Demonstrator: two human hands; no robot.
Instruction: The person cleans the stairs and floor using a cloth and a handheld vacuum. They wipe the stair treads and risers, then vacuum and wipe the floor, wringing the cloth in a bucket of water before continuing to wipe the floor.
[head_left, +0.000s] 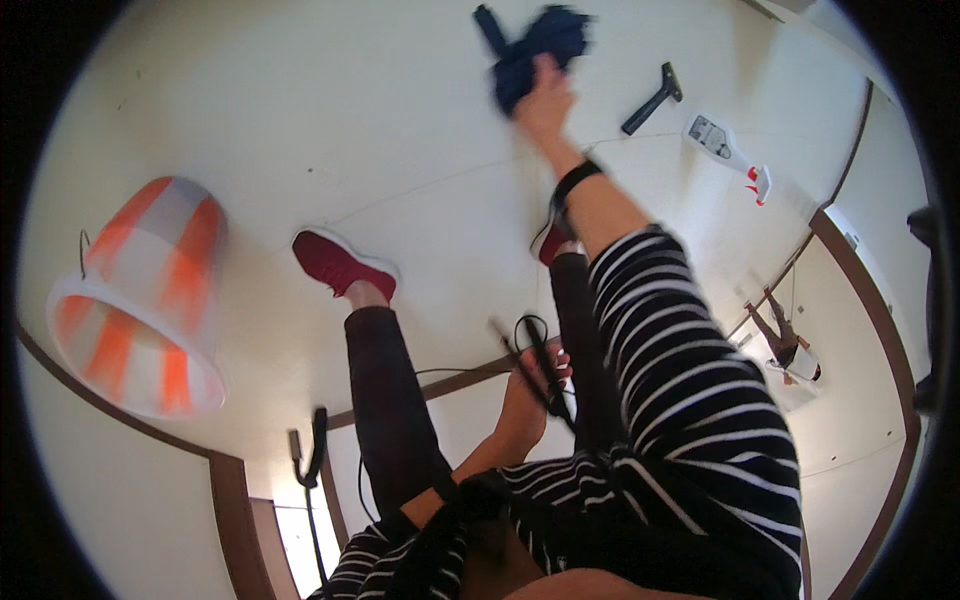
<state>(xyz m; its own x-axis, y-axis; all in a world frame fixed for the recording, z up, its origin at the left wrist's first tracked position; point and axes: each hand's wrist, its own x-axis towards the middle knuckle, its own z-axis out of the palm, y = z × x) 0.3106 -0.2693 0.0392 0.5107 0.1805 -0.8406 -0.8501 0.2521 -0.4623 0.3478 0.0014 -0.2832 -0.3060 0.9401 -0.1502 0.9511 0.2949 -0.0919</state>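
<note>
My right hand (546, 105), with a black band at the wrist, is pressed on a bunched dark blue cloth (536, 56) on the pale floor. Its fingers lie over the cloth. Between my legs is my left hand (529, 394), its fingers curled beside black cords (551, 367); whether it grips them I cannot tell. To the right of the cloth lie a black-handled scraper (651, 101) and a white spray bottle (720, 142) with a red trigger.
An orange and white striped bucket (176, 255) with a wire handle stands at the left. My red shoes (345, 262) are on the floor. Dark brown trim (874, 300) edges the floor at the right. Another person (784, 345) is farther off. A black forked cord (309, 465) hangs at lower left.
</note>
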